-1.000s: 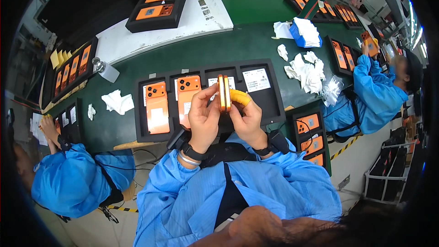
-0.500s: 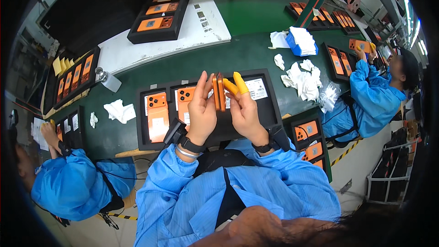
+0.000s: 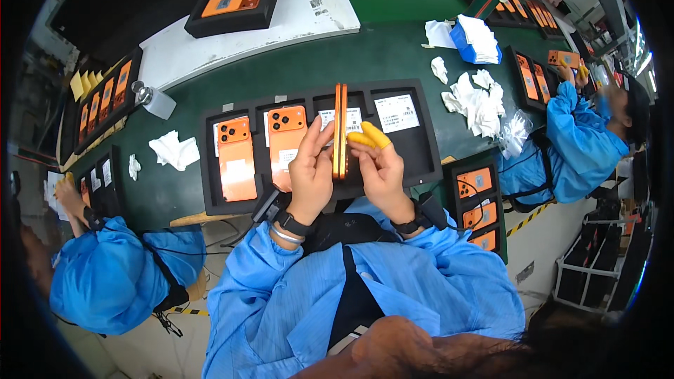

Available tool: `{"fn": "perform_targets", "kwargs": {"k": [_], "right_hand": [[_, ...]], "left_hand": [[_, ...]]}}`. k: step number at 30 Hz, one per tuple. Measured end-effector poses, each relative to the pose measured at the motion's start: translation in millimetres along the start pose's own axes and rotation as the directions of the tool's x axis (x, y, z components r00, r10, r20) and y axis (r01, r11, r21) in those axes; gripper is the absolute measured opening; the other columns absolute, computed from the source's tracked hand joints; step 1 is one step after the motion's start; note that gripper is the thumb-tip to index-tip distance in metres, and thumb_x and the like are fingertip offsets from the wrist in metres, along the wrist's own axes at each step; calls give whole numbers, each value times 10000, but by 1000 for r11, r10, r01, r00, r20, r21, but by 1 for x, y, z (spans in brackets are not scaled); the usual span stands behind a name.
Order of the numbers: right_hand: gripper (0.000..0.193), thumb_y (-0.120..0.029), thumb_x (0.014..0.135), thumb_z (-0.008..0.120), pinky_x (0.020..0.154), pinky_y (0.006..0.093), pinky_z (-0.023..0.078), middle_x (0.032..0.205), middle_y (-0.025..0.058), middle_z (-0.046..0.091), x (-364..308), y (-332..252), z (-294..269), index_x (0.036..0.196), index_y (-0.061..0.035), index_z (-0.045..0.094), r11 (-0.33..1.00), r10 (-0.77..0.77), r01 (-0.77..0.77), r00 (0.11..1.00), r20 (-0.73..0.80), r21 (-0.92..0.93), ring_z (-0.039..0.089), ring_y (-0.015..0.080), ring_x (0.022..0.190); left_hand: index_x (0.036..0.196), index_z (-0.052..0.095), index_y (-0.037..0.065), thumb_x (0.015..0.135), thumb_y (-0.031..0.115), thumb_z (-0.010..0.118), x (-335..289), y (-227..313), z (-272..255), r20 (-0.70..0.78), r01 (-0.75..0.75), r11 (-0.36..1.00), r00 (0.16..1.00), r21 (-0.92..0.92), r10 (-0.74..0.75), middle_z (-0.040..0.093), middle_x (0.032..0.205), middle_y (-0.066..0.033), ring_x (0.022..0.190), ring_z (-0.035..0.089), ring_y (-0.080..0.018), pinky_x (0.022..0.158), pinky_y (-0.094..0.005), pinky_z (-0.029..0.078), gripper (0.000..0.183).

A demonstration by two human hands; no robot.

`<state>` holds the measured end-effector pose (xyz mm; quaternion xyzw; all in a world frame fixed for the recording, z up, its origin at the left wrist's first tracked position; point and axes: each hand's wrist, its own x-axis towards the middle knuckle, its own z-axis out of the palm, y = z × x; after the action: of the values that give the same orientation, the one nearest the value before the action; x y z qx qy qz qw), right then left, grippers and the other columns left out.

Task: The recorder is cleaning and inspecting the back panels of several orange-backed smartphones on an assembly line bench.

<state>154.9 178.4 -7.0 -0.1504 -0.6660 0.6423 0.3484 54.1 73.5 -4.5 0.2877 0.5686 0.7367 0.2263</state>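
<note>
- We cannot see the broad faces of the two orange phones (image 3: 340, 130), because both stand edge-on to us.
- We cannot make out which fingertip bears on which phone.
- The held pair covers part of the label in the third compartment of the black tray (image 3: 430, 142).
- At the upper left, the top edge cuts off a phone tray (image 3: 203, 27); at the lower right, a blue sleeve (image 3: 449, 249) partly hides the lowest phone of a side tray (image 3: 453, 200).
- The held phones look slim and glossy, orange with golden glints along their edges; they stand upright side by side, a thin line parting them.
- We find them above the black tray, between the left hand (image 3: 311, 172) and the right hand (image 3: 382, 172), whose grip is narrow, fingers and thumbs close in on the pair from both sides.
- We count two yellow finger covers (image 3: 368, 135) on the right hand.
- The black tray has four compartments: two phones (image 3: 261, 154) lie in the left ones, camera side up, and two white labels (image 3: 397, 112) show in the others.
- We count three phones in the side tray, one bottle (image 3: 156, 102), one blue box (image 3: 477, 41) of white wipes, and two co-workers.
</note>
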Motion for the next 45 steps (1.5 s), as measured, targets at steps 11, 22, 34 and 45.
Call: {"fn": "perform_targets", "kwargs": {"k": [11,22,34,45], "right_hand": [[441,54,959,488,968,350,524,1240,244,641,26,2,-2,1395,105,439,992,33,-37,999,-36,-121,652,269,1145],[452,48,925,540,974,360,527,1268,220,633,28,4,-4,1376,53,504,981,49,-44,999,20,-190,639,284,1181],[456,55,923,532,981,352,519,1277,205,632,28,4,-3,1379,53,509,987,83,-78,996,30,-139,630,258,1188],[413,43,939,521,980,358,516,1242,225,646,28,9,-2,1350,83,511,985,67,-65,998,6,-162,649,276,1160]], "left_hand": [[1464,437,-20,952,-107,405,18,-10,2,119,143,967,978,210,-170,571,1371,-155,1190,610,-207,996,-298,495,520],[1465,426,-32,957,-125,381,19,-7,2,100,188,979,976,81,-196,569,1373,-153,1237,580,-209,1034,-305,476,518],[1466,423,-35,939,-140,401,19,-1,3,75,194,973,976,127,-204,558,1387,-161,1260,564,-216,1046,-312,464,538],[1524,312,-26,878,-167,343,19,-6,3,102,213,976,971,42,-216,403,1518,-189,1386,439,-269,1104,-376,436,661]]}}
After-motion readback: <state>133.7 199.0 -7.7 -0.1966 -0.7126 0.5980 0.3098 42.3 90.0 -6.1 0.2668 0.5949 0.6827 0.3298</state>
